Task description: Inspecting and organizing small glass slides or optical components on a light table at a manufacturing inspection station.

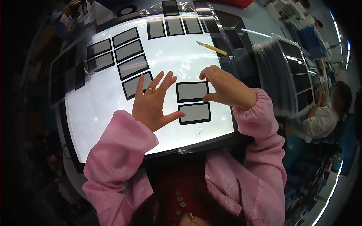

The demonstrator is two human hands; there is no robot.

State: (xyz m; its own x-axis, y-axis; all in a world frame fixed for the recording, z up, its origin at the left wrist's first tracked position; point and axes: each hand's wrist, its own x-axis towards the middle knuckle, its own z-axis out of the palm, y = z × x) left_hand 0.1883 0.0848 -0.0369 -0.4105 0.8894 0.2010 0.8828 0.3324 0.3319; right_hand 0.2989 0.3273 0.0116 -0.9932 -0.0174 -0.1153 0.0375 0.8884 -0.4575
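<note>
On a lit white light table (pixel 102 109), two flat panels with black borders and grey centres lie one above the other: an upper panel (pixel 192 91) and a lower panel (pixel 194 112). My left hand (pixel 152 101) is open, fingers spread, with its thumb tip at the lower panel's left edge. It wears a gold ring. My right hand (pixel 226 88) bends round the right end of the upper panel. Its thumb is near that panel's lower right corner, and the index finger, apart from the thumb, is by the upper right corner.
A yellow-handled craft knife (pixel 213 49) lies toward the far right of the lit surface. Several similar panels stand in a left group (pixel 130 51) and a far row (pixel 174 26). Clear film with dark panels (pixel 296 71) is at right, near another person (pixel 324 116).
</note>
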